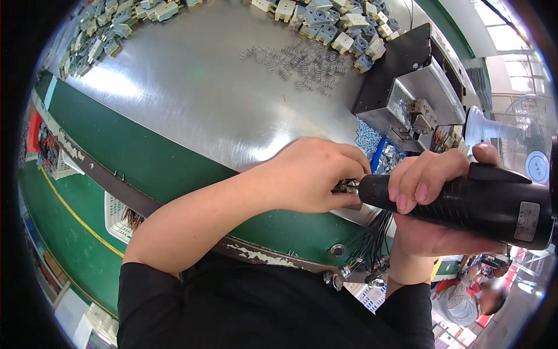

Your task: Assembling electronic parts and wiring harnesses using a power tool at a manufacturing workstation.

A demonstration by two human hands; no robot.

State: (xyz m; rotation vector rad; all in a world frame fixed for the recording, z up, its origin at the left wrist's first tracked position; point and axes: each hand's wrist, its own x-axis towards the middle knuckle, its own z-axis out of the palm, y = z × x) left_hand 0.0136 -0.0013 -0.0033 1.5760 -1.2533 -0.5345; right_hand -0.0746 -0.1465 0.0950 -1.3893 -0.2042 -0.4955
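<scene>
My right hand (427,177) is wrapped around a black electric screwdriver (485,212), held almost level with its nose pointing left. Directly at that nose, my left hand (322,174) is closed, thumb and fingers pinching a small metallic part (347,186). The fingers and the screwdriver's nose cover most of this part, so its kind cannot be told. Just beyond the hands sit a blue tray (381,156) of small metal pieces and a pile of screws (367,137).
Grey-and-white socket-like modules (325,20) and loose springs (302,64) lie on the metal tabletop (192,75). A black-and-steel machine (407,87) stands at the right. Black wires (372,247) hang near the front edge. Another person (465,305) is at the lower right.
</scene>
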